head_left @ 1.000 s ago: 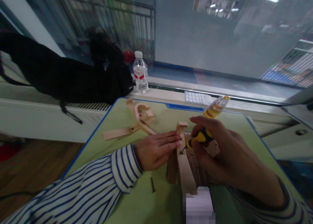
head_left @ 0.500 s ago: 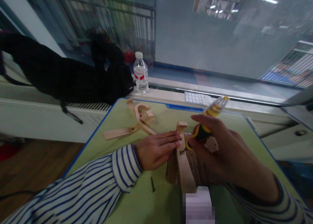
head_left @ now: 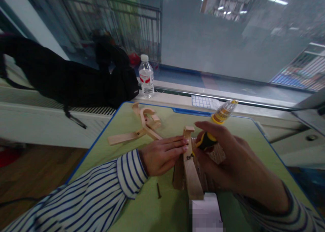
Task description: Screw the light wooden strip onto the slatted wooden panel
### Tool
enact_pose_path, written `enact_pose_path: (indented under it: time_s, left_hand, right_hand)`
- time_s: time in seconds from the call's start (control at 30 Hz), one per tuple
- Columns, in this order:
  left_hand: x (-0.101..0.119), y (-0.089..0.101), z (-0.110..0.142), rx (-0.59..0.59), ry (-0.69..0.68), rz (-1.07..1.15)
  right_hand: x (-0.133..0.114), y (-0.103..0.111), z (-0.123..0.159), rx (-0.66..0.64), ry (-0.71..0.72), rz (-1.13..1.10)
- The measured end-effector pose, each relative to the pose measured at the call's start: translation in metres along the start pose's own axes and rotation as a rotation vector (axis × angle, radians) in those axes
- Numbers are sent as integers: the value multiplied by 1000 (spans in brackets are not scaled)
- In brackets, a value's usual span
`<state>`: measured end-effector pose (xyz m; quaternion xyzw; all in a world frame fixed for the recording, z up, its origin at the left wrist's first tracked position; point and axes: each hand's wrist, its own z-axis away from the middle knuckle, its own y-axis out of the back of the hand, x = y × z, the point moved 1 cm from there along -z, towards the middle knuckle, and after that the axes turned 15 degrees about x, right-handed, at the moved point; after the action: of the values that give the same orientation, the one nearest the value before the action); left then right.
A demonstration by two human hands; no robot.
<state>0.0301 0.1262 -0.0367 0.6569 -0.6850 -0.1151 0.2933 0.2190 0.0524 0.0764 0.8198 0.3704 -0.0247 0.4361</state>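
Note:
In my right hand [head_left: 236, 154] is a screwdriver [head_left: 208, 139] with a yellow-and-black grip and a clear handle end; the fingers are closed round it. It slants down to the left, and its tip meets a small screw [head_left: 190, 157] in a pale wooden hook piece [head_left: 192, 174]. The fingers of my left hand [head_left: 162, 156] lie together, pressed on the upper part of this piece and holding it; the thumb is hidden. Under the piece is a stack of ridged brown cardboard [head_left: 179, 174], partly covered by my right hand.
A loose screw [head_left: 158, 190] lies on the green table [head_left: 142, 205]. Other joined wooden hook pieces [head_left: 146, 123] rest behind my left hand. A water bottle [head_left: 146, 76] and black bag [head_left: 76, 79] stand on the sill beyond. A pale, blurred object [head_left: 207, 211] sits at the near edge.
My right hand has turned slightly at the screwdriver, its index finger shifting left and the grip tilting a little. My left hand and the wooden piece stay in place.

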Motion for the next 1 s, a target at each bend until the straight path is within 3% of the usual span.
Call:
enact_pose_path:
  time_s: [0.63, 0.83, 1.0]
  left_hand:
    - [-1, -2, 0, -14, -12, 0]
    - [-4, -4, 4, -1, -20, -9]
    - [-2, -1, 1, -56, 8, -7]
  right_hand:
    - [6, -3, 2, -39, -14, -51]
    - [9, -5, 1, 8, 12, -105]
    - [8, -7, 4, -23, -27, -126]
